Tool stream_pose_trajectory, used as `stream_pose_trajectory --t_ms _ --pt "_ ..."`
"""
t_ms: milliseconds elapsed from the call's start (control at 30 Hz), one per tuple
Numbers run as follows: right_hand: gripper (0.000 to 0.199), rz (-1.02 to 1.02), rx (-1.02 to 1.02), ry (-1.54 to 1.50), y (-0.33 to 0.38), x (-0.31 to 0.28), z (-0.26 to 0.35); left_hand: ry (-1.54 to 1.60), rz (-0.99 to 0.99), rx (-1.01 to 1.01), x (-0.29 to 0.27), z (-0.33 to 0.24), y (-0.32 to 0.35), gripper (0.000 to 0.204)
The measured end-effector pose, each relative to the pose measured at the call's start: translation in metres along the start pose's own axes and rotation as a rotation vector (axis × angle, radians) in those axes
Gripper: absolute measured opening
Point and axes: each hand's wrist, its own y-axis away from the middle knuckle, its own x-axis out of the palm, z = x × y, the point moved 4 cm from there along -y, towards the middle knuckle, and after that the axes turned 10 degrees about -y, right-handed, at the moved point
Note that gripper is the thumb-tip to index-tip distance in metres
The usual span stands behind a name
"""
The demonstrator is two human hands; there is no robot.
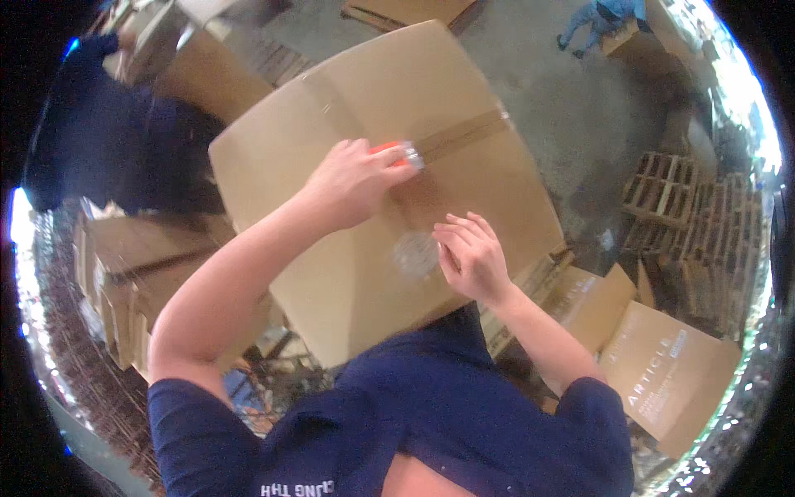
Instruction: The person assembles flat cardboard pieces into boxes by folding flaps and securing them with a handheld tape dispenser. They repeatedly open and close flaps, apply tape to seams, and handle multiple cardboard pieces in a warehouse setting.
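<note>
A large brown cardboard box (464,79) lies in front of me, with a band of brown tape across its top. My left hand (352,184) is closed round an orange tool (389,155) with a silvery end, held over the taped seam near the middle of the box. Its kind is partly hidden by my fingers. Nearer to me, a round, clear, shiny disc-shaped thing (416,255) shows against the box top, blurred. Just right of it my right hand (472,257) hovers with loosely bent fingers apart and nothing visible in them.
Another person in dark clothing (124,141) stands at the left beside cardboard pieces (149,248). Wooden pallets (662,186) are stacked at the right, with an opened carton (667,373) nearer. A person in blue (600,25) bends over a box at the far right.
</note>
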Motion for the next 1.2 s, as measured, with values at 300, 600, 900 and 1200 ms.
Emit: stream_pose_trajectory --t_ms 300,600,900,1200 --pt "0.049 0.45 -0.767 0.205 -0.156 0.209 0.191 -0.063 -0.111 -0.021 0.121 0.09 0.365 0.055" --pt "0.046 1.538 -0.46 0.695 -0.164 0.289 0.243 -0.003 -0.124 -0.16 0.037 0.138 0.28 0.029" --pt "0.031 0.433 -0.913 0.335 -0.214 0.253 0.225 0.108 0.393 -0.308 0.207 0.107 0.325 0.013" --pt "0.041 0.98 -0.933 0.403 -0.207 0.258 0.21 0.203 -0.193 -0.199 0.103 -0.086 0.337 0.038"
